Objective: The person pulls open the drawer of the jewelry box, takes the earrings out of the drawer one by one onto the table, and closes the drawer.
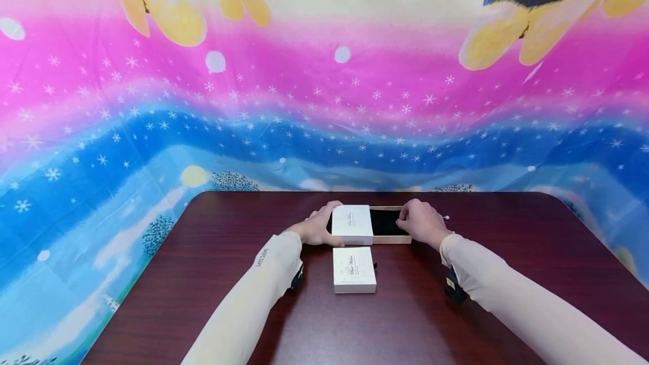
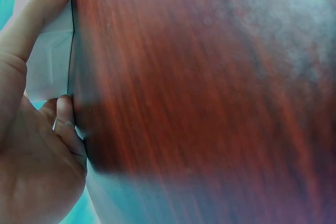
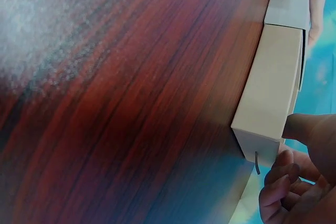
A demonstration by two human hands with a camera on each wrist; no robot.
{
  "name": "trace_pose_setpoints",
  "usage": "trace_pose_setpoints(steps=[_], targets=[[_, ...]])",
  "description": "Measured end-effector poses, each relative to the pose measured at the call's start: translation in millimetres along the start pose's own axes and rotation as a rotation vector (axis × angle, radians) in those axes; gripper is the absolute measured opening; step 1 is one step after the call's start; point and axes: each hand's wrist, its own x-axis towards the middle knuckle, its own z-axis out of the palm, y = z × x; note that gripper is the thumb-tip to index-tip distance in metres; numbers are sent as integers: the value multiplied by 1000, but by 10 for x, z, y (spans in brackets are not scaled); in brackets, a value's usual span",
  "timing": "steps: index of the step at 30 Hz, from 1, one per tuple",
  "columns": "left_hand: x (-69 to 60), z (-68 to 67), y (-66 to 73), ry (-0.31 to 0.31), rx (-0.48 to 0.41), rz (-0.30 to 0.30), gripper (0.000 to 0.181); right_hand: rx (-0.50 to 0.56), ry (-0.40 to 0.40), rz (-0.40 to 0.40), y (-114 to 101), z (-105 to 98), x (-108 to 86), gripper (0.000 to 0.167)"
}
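Note:
A white box sleeve (image 1: 351,222) with small dark lettering lies at the back of the table, its pale inner drawer (image 3: 270,85) pulled out to the right. My left hand (image 1: 316,227) grips the sleeve's left end, with the thumb along the front side (image 2: 50,61). Black lining (image 1: 387,222) fills the drawer. My right hand (image 1: 423,223) bends over the drawer's right end, thumb and forefinger pinching at the lining; their tips are partly hidden. The other fingers curl outside the end wall, by a short dark pull ribbon (image 3: 257,162). A tiny pale bead (image 1: 446,217) shows just beyond this hand.
A second white box (image 1: 354,270), closed, with similar lettering and a dark tab on its right side, sits in front of the sleeve. The dark red wooden table (image 1: 243,218) ends at a colourful hanging cloth (image 1: 324,100) behind.

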Motion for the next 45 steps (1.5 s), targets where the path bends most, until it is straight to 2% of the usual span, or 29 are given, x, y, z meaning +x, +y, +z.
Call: trace_pose_setpoints(steps=[20,45], targets=[[17,9,-20,-4,19,-7,105,-34,37,-21,50,48,29,13],[18,39,-20,13,45,-14,104,5,10,19,45,36,29,11]])
